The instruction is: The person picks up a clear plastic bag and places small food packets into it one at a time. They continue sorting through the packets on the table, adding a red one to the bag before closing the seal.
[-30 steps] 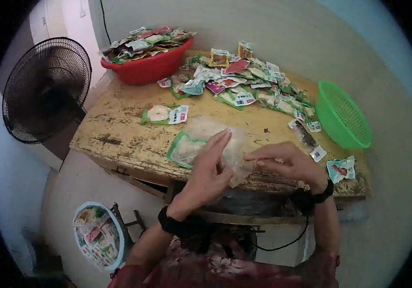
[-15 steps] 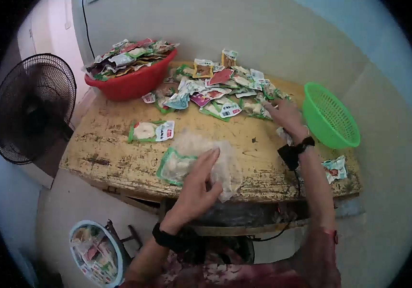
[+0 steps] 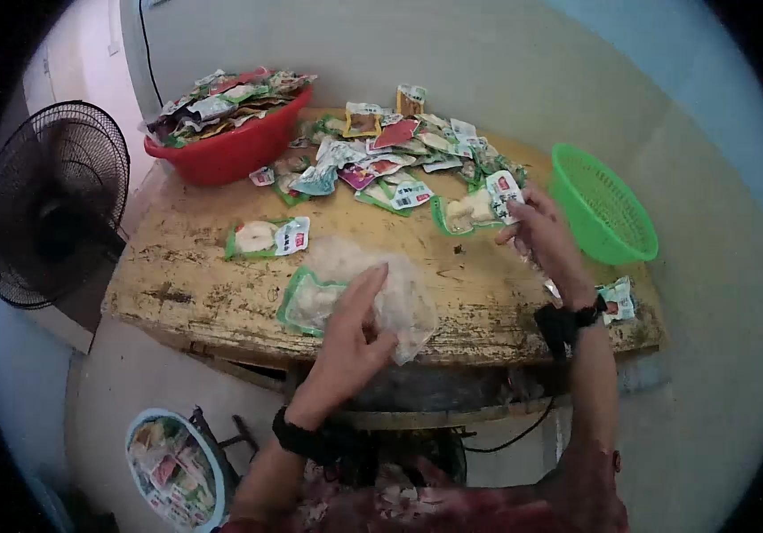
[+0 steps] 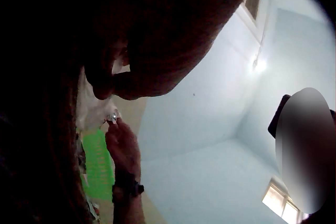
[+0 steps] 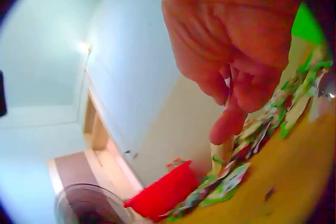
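My left hand holds a clear plastic bag at the table's front edge, its thumb and fingers at the bag's near side. A green-edged food packet with pale contents shows through the bag's left part. Over by the pile, my right hand pinches another green-edged packet by its white printed end. That packet points leftward, its pale contents facing up. In the right wrist view, the fingers curl in on the packet's edge. The left wrist view is mostly dark, with the bag below the fingertips.
A heap of food packets lies along the wall, beside a heaped red basin. One packet lies alone at left. A green basket leans at right near a blue-white packet. A pale blue bin and a fan stand left.
My right hand left the bag, reached out to the pile at right and drew a green-edged packet from it. The left hand stayed at the bag.
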`<action>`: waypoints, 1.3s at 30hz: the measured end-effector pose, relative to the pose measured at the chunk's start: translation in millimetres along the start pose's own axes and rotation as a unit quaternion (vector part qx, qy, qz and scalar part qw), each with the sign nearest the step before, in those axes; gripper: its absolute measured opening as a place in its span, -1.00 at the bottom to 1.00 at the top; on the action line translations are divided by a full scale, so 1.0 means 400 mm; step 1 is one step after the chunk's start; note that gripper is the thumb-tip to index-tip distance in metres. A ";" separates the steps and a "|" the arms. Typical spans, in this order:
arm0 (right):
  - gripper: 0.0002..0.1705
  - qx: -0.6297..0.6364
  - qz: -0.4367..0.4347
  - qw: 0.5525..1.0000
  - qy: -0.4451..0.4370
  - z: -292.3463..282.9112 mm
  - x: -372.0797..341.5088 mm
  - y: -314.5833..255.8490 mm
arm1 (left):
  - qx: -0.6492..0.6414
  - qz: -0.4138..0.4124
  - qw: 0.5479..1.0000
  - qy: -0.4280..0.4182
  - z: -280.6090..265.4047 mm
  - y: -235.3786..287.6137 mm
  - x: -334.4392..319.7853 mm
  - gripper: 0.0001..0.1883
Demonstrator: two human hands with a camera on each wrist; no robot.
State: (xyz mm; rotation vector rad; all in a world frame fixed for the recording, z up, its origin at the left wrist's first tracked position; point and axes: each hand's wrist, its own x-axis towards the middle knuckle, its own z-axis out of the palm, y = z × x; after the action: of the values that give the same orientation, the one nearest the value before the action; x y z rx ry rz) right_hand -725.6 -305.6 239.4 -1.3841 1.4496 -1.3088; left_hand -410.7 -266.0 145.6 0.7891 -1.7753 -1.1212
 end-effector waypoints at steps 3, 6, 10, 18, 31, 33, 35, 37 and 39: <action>-0.84 0.065 -0.008 0.998 0.004 0.018 -0.107 -0.040 | 0.047 -0.032 0.998 -0.008 -0.003 0.019 -0.003 -0.21; -0.80 0.117 -0.013 0.993 -0.002 0.042 -0.201 -0.058 | 0.061 0.015 0.998 0.000 0.002 0.070 -0.011 -0.16; -0.79 0.079 0.038 0.996 -0.002 0.085 -0.309 -0.075 | 0.116 0.051 0.992 -0.011 0.016 0.127 -0.008 -0.13; -0.84 0.152 0.068 0.986 -0.018 0.147 -0.325 -0.035 | 0.249 0.029 0.967 -0.055 0.061 0.175 -0.013 -0.02; -0.73 -0.021 -0.038 0.995 -0.088 0.262 -0.277 0.048 | 0.322 0.121 0.939 -0.018 0.089 0.181 0.010 -0.12; -0.72 -0.044 -0.018 0.994 -0.103 0.251 -0.274 0.045 | 0.314 0.140 0.939 0.021 0.068 0.165 0.021 -0.12; -0.73 0.080 0.100 0.987 -0.095 0.251 -0.302 -0.015 | 0.296 0.124 0.947 0.002 0.054 0.164 0.021 -0.11; -0.73 0.062 0.096 0.988 -0.101 0.249 -0.308 -0.035 | 0.282 0.123 0.952 -0.018 0.056 0.166 0.011 -0.11; -0.73 0.056 0.079 0.993 -0.062 0.256 -0.310 -0.014 | 0.272 0.143 0.951 -0.037 0.085 0.176 -0.002 -0.11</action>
State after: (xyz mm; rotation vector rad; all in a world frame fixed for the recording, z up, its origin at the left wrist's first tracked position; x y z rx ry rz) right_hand -607.0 -202.1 205.9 -1.2296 1.3521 -1.1649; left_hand -445.2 -225.0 202.6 0.7731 -2.2177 -0.4721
